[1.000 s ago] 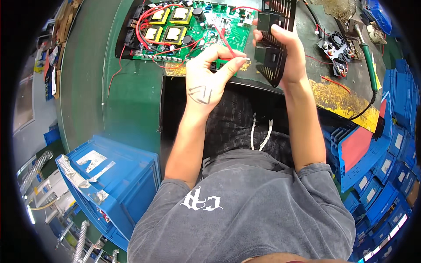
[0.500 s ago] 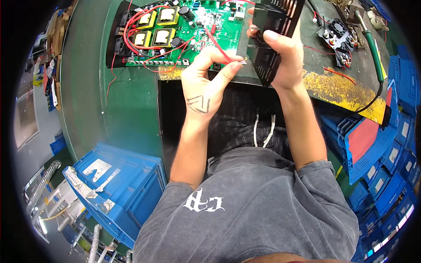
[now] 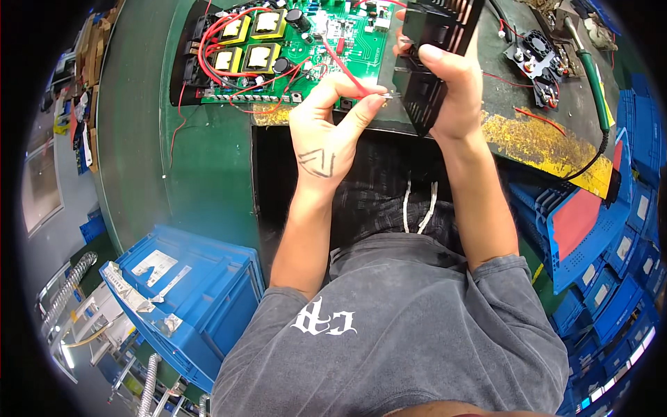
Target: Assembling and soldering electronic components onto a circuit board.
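Observation:
My left hand is closed in a pinch on the end of a thick red wire. A small metal tip at that end points toward the black slotted panel; I cannot tell if they touch. My right hand grips this panel, holding it tilted on edge above the table's front edge, thumb on its near face and the other fingers partly hidden behind it. Beyond my left hand lies a green circuit board with yellow-and-black transformers, black capacitors and looping red wires.
To the right lie a small black fan with wired parts and a soldering iron with a green handle, its cord hanging past the worn yellow table edge. Blue bins stand lower left, with more stacked at right.
The red wire's metal tip has turned slightly and now points more squarely at the panel. Both hands keep their hold and have barely moved.

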Tool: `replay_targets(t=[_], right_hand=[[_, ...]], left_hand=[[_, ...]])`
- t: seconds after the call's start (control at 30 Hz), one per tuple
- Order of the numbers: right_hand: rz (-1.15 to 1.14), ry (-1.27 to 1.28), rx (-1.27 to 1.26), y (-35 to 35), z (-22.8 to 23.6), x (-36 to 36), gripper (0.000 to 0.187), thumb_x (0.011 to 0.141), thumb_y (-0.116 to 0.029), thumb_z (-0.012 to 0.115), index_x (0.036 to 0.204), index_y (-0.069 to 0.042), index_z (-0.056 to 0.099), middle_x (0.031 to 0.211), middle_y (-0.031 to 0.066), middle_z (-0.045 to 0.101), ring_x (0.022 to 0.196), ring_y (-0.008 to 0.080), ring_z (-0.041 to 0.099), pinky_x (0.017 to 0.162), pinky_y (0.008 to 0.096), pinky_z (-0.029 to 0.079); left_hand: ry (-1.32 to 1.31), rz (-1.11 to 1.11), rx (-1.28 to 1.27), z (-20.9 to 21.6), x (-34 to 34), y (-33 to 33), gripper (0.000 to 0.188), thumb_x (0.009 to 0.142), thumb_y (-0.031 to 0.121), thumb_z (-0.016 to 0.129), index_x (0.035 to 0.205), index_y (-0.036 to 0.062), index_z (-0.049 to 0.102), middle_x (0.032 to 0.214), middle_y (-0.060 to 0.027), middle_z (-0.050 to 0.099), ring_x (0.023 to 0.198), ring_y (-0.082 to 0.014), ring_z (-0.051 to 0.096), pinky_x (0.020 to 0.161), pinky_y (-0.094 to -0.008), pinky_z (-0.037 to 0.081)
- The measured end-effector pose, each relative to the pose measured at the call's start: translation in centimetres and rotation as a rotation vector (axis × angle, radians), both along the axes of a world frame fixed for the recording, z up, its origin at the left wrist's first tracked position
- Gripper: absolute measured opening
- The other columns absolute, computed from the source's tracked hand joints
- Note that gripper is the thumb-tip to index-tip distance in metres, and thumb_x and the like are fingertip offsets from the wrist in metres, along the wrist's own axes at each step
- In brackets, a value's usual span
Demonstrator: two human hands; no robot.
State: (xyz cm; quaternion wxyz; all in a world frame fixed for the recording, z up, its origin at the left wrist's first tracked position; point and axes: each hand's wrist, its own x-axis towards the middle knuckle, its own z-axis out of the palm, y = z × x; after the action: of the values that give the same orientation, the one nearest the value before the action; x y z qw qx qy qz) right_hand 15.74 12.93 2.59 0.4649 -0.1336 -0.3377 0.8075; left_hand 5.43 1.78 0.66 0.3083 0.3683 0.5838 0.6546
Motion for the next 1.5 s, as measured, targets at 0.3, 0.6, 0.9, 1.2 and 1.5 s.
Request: replay_targets(t=[0.3,0.6,0.9,1.2,1.5], right_hand=[[-0.002,-0.035,0.023,0.1,0.4,0.3,0.06,0.081,-0.008,0.063,0.135,0.002,0.039,0.113,0.0141,0.059,0.098,0.0225,0.062,0.086,0.0346,0.053],[-0.029,-0.033,0.039,0.4,0.5,0.8,0.058,0.08,-0.009,0.063,0.133,0.002,0.042,0.11,0.013,0.06,0.096,0.0214,0.062,0.085,0.0345,0.053],[0.019,-0.09,-0.029,-0.3,0.4,0.2,0.06,0.081,-0.005,0.062,0.137,0.001,0.04,0.112,0.0126,0.062,0.097,0.0209,0.063,0.084,0.0328,0.053],[0.035,-0.017,-0.01,-0.2,-0.2,0.2,0.068,0.077,0.001,0.06,0.142,-0.001,0.04,0.114,0.0116,0.059,0.099,0.0195,0.06,0.086,0.0316,0.051],[-0.038,-0.159,0.153,1.0,-3.4,0.1,0.06,0.072,-0.018,0.065,0.126,0.0,0.05,0.111,0.0109,0.063,0.098,0.0183,0.061,0.089,0.0325,0.051]], left_hand=[[-0.035,-0.003,0.006,0.1,0.1,0.2,0.009,0.087,0.002,0.075,0.094,-0.0004,0.07,0.093,-0.0052,0.072,0.089,-0.0115,0.064,0.085,-0.0265,0.05],[-0.1,0.002,0.005,0.2,-0.6,-0.1,0.011,0.086,0.001,0.075,0.096,-0.0011,0.07,0.094,-0.0055,0.072,0.089,-0.0112,0.064,0.084,-0.0258,0.049],[-0.1,-0.015,0.006,0.3,-0.3,0.0,0.008,0.087,0.001,0.075,0.092,-0.0013,0.07,0.095,-0.0064,0.072,0.09,-0.0116,0.064,0.086,-0.0266,0.049],[0.03,0.019,-0.051,0.0,0.2,0.0,0.009,0.085,0.002,0.076,0.091,-0.0002,0.07,0.093,-0.0074,0.073,0.09,-0.0134,0.066,0.086,-0.0279,0.05],[0.055,0.002,-0.087,-0.4,0.3,0.1,0.01,0.082,0.005,0.079,0.088,0.0008,0.072,0.09,-0.0072,0.073,0.086,-0.0147,0.066,0.083,-0.0288,0.05]])
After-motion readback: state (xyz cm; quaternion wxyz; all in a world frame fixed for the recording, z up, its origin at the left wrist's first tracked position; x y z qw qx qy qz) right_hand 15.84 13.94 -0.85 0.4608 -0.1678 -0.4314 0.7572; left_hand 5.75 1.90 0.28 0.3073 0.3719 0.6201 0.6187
